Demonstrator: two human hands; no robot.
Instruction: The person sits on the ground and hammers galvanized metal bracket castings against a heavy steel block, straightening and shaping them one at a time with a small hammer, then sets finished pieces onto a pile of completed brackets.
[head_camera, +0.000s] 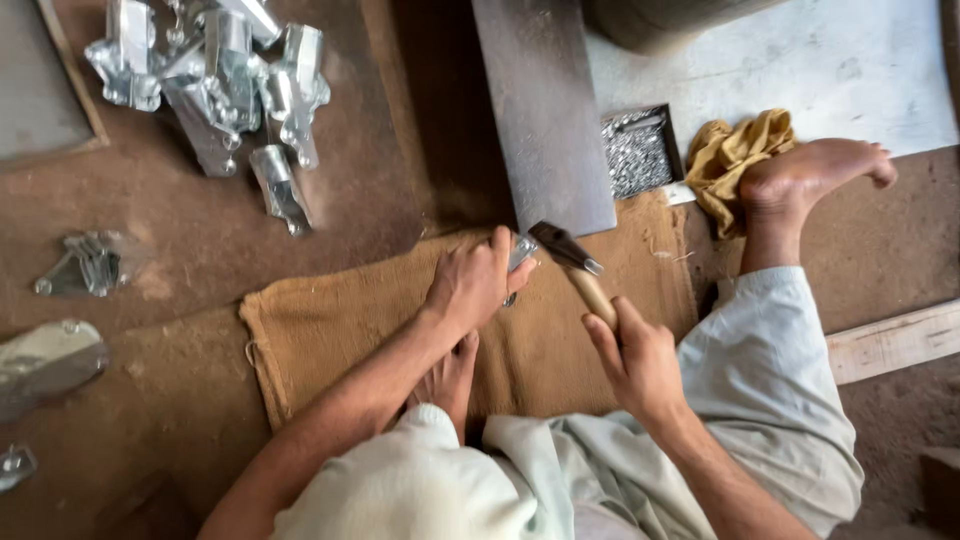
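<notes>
The person sat on the floor (180, 380) over a piece of burlap cloth (330, 330). The left hand (470, 285) pressed down on a small shiny metal part (522, 250), its grip closed over most of the piece so that only one bright corner showed past the fingertips. The part lay on the cloth, directly under that hand and just short of the edge of a dark steel slab (545, 110) that ran away from the hand.

The right hand (640, 365) had its grip wrapped tightly round the wooden handle of a hammer (572, 258). The hammer head sat up and to the left of that hand, just beside the exposed corner of the metal part; whether it touched the part could not be told.

Beyond the hammer head, beside the slab, stood a small box of nails (638, 152), and a crumpled yellow rag (728, 155) lay next to it, under the person's bare right foot (815, 172). The other bare foot (450, 375) rested on the cloth just below the left wrist.

Well away from the left hand, on its far outer side, a heap of bright metal brackets (225, 85) lay on the floor, with a smaller bundle of metal pieces (85, 265) nearer the person. A pale wooden plank (890, 340) lay out beyond the right knee.
</notes>
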